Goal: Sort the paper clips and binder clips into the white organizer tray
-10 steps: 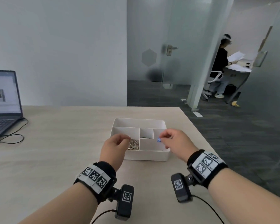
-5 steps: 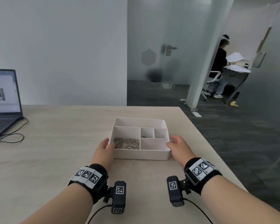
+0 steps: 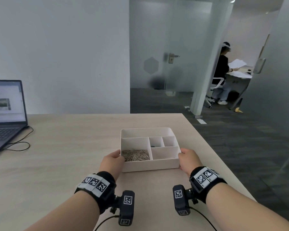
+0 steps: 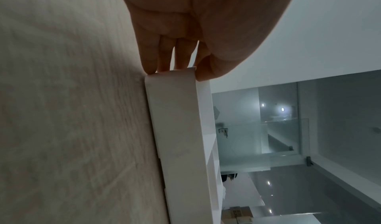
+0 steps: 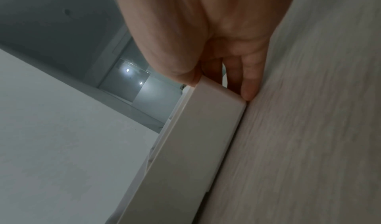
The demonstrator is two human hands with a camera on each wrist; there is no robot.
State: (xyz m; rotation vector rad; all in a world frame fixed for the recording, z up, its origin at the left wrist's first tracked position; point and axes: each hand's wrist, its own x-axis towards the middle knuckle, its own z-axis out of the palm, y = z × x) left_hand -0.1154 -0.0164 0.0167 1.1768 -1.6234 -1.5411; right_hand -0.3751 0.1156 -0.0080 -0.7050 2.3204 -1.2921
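- White organizer tray [image 3: 150,165] resting flat on the wooden table [image 3: 65,147], near the right edge, long front wall facing the wearer.
- Left hand [image 3: 111,161] clasping the near-left corner: thumb hooked over the rim, fingers [image 4: 153,61] straight down the outer wall to the tabletop, as the left wrist view shows.
- Right hand [image 3: 188,160] mirroring that on the near-right corner, thumb on the rim, fingers [image 5: 248,87] along the side wall.
- Held from both ends probably to steady or shift the tray without tipping its contents.
- Paper clips [image 3: 135,155] heaped in the large front-left compartment, silver and tangled, kept apart from the rest.
- Small dark items [image 3: 154,145], likely binder clips, down in the middle small compartment; too small to be sure.
- Remaining compartments showing only white floor; sorting seemingly near done or done.
- No loose clips visible on the table.
- No brand or readable writing on the tray; only square black-and-white coded markers on the wristbands [image 3: 94,182] and wrist cameras.
- Laptop [image 3: 5,112] open at far left, screen text too blurred to read.
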